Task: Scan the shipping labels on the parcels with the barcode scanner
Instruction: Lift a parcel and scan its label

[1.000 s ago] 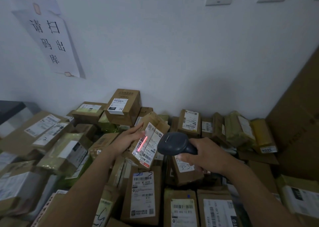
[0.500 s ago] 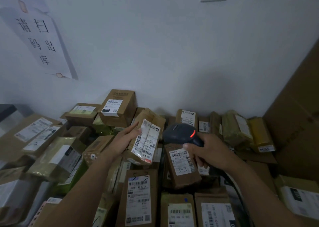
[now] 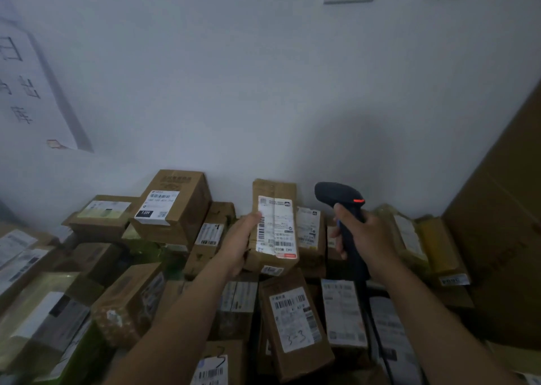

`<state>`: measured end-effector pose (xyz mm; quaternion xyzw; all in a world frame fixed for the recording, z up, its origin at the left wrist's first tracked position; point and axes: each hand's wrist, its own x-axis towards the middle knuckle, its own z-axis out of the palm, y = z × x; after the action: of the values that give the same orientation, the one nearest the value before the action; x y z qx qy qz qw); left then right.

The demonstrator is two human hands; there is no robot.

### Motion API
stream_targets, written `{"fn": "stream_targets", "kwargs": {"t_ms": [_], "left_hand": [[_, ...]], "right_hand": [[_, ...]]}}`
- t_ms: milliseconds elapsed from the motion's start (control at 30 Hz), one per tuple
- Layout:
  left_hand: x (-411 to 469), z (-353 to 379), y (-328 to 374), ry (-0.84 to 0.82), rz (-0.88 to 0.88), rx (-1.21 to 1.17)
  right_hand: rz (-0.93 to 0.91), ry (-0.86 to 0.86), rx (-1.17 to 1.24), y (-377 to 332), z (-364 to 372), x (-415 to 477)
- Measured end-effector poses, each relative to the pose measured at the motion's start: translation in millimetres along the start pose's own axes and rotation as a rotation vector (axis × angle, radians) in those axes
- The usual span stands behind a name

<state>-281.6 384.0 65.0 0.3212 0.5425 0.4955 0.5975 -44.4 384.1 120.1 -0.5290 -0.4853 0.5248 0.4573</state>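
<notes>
The left hand (image 3: pixel 238 244) held a brown parcel (image 3: pixel 273 190) upright over the heap of boxes (image 3: pixel 175 206), with its thumb on the edge of the white label (image 3: pixel 276 226) and its other fingers hidden behind the box. The right hand (image 3: pixel 370 238) had its fingers wrapped round the black scanner (image 3: pixel 336 194), just beside the parcel, and they hid most of the handle. The label's print was too blurry to read, and the wall sign (image 3: pixel 26 91) was cut off at the left edge.
</notes>
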Motion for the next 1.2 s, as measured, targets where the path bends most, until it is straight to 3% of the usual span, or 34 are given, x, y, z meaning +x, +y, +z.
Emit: {"fn": "stream_targets", "kwargs": {"t_ms": [300,600,800,933,1067,1200], "left_hand": [[83.8,48.6,-18.1,-0.076,0.003,0.095],[111.6,55.4,-19.3,0.060,0.073,0.204],[96.5,54.3,-9.6,0.069,0.136,0.463],[80.3,26.9,-11.8,0.176,0.162,0.540],[76.0,-17.6,-33.5,0.300,0.105,0.870],[90.9,-38.5,-62.5,0.270,0.047,1.075]], "right_hand": [[0.101,0.033,-0.047,51.9,-11.4,47.0],[0.130,0.021,-0.071,69.0,-12.5,58.1],[0.049,0.011,-0.103,55.3,-3.4,46.2],[0.006,-0.038,-0.197,45.6,7.3,41.6],[0.017,-0.052,-0.381,49.5,19.5,44.6],[0.000,-0.037,-0.383,57.0,27.8,51.3]]}}
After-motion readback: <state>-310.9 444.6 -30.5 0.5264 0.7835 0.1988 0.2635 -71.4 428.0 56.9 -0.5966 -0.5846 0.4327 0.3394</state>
